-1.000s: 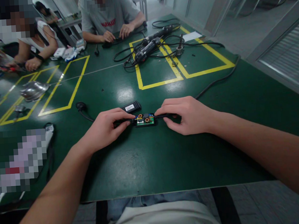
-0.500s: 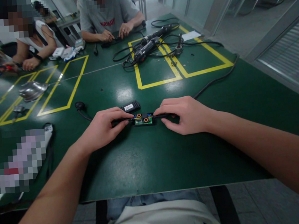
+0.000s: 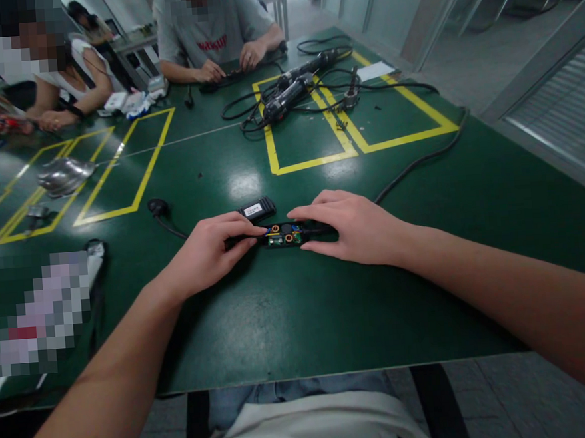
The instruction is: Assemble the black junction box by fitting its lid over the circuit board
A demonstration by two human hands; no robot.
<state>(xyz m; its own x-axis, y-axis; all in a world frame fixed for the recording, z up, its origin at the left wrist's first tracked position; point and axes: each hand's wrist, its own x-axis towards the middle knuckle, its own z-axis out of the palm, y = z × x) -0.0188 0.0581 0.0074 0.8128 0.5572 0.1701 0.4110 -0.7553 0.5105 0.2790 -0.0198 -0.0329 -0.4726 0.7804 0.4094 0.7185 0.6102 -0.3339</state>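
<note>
A small open black case with a circuit board (image 3: pixel 283 234) and two copper-coloured rings lies on the green table. My left hand (image 3: pixel 219 249) pinches the black cable at the case's left end. Around the right end, my right hand (image 3: pixel 348 227) has its thumb and fingers apart, with the right cable (image 3: pixel 318 231) between them. Its fingertips are beside the case; whether they touch it is hard to tell. Just behind the board lies a black cover (image 3: pixel 256 209) with a white label. A black plug (image 3: pixel 158 206) rests to the left on its cord.
Electric screwdrivers (image 3: pixel 288 96) with coiled cables lie at the back, near yellow tape frames (image 3: pixel 316 162). A metal part (image 3: pixel 66 176) and a pixelated item (image 3: pixel 43 310) are at left. People work across the table (image 3: pixel 260 334); one grey-shirted person's hands (image 3: pixel 212 71) are on a dark object.
My right hand has opened from its pinch on the right cable, its fingers now spread beside the case. The board and my left hand have shifted slightly right.
</note>
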